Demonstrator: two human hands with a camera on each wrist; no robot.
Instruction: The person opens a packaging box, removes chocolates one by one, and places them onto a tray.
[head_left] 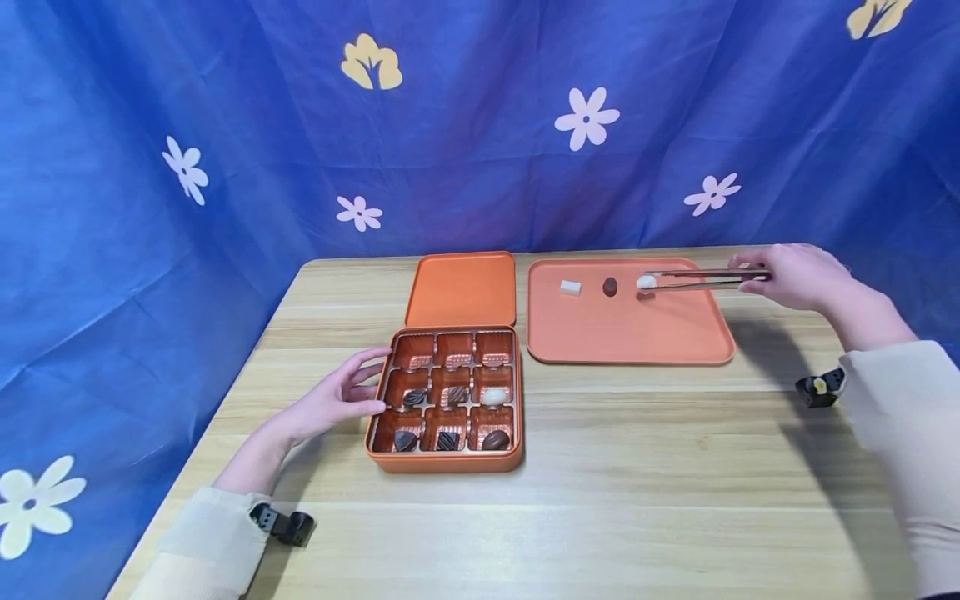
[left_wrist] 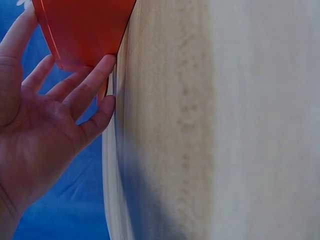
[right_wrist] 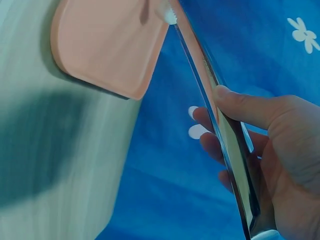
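Note:
My right hand (head_left: 798,271) grips a pair of metal tongs (right_wrist: 210,82) over the right edge of the pink tray (head_left: 630,342). At the tongs' tips is a white chocolate (head_left: 646,284), between the two arms; whether it touches the tray I cannot tell. A dark brown chocolate (head_left: 610,287) and a white block-shaped piece (head_left: 571,287) lie on the tray to its left. My left hand (head_left: 330,402) rests its spread fingertips and thumb against the left side of the orange box (head_left: 450,464). Chocolates sit in the box's middle and front rows, one of them white (head_left: 493,397).
The box's back row of compartments holds no pieces. Behind the box lies a square orange lid (head_left: 465,287), beside the tray. All stand on a wooden table (head_left: 637,483), with a blue flowered cloth (head_left: 465,150) hanging behind and on the left.

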